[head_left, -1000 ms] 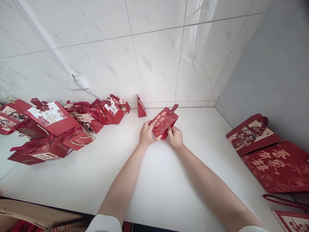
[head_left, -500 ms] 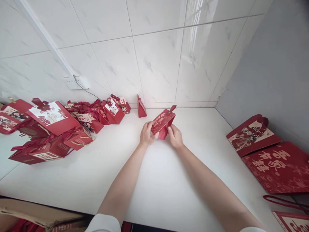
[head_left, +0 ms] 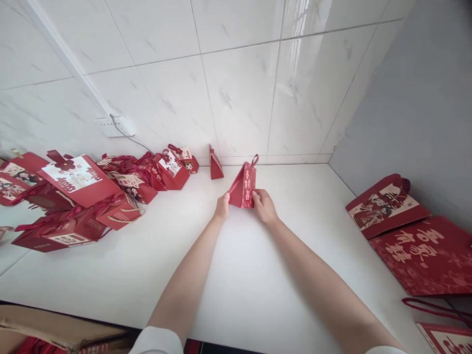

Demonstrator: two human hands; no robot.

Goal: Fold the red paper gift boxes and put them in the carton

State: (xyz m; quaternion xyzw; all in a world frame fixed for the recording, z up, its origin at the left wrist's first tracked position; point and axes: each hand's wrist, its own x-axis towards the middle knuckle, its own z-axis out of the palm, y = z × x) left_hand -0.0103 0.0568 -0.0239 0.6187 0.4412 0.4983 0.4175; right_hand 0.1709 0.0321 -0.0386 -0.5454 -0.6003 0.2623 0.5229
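Note:
A small red triangular box (head_left: 243, 187) with a ribbon loop on top stands upright between my hands, over the white table (head_left: 236, 285). My left hand (head_left: 222, 206) grips its lower left corner, and my right hand (head_left: 264, 206) grips its lower right edge. Pale lettering shows on the narrow face turned toward the right. Behind it to the left, near the wall, a similar small red box (head_left: 216, 165) stands by itself.
Many red gift boxes (head_left: 81, 221) crowd the left side. Larger red bags (head_left: 424, 255) lie along the right. An open cardboard carton (head_left: 59, 327) is at the lower left. A socket (head_left: 115, 127) with a cable is on the tiled wall. Part of another person's hand (head_left: 4, 231) shows at the far left edge.
The held box has turned from tilted to upright, its lettered face now toward the right. My left hand has shifted down to its corner. A person's hand has appeared at the left edge.

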